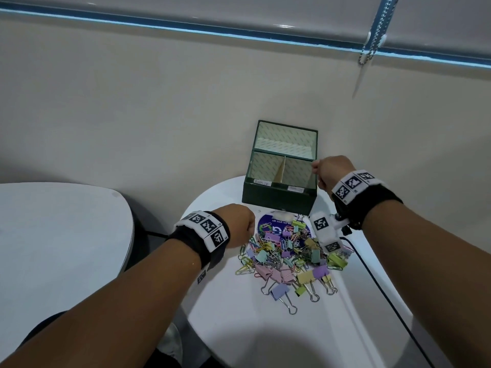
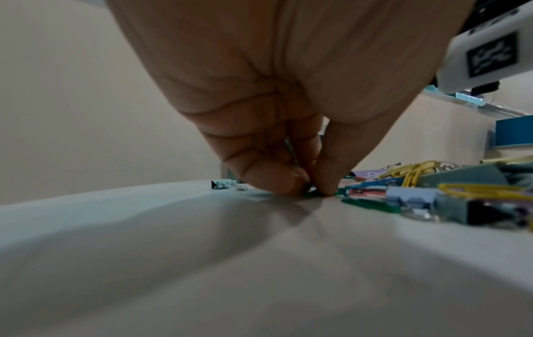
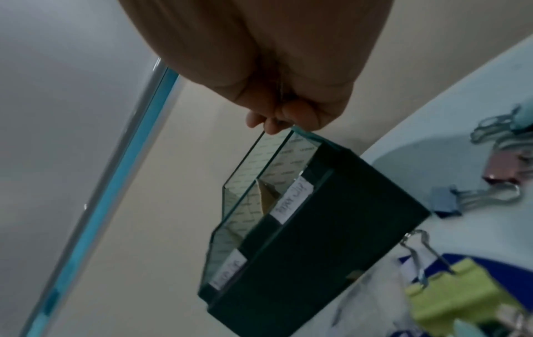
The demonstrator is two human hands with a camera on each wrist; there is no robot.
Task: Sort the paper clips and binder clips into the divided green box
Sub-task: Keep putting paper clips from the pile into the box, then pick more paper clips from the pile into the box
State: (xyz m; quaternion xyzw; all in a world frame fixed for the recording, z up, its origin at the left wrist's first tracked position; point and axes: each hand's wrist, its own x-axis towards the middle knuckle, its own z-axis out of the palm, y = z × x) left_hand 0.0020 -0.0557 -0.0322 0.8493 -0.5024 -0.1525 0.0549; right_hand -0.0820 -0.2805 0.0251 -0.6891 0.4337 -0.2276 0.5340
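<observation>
The green box stands open at the back of the round white table, its lid upright. A card divider splits it into two labelled compartments; no clips show inside. A pile of pastel binder clips and coloured paper clips lies in front. My left hand is at the pile's left edge, its fingertips pinching a green paper clip against the tabletop. My right hand hovers at the box's right rim with fingers bunched by the box corner; nothing shows between them.
A blue round sticker lies under the pile's far side. One small binder clip sits apart to the left. A black cable runs along the table's right side. A second white table stands to the left, the wall just behind.
</observation>
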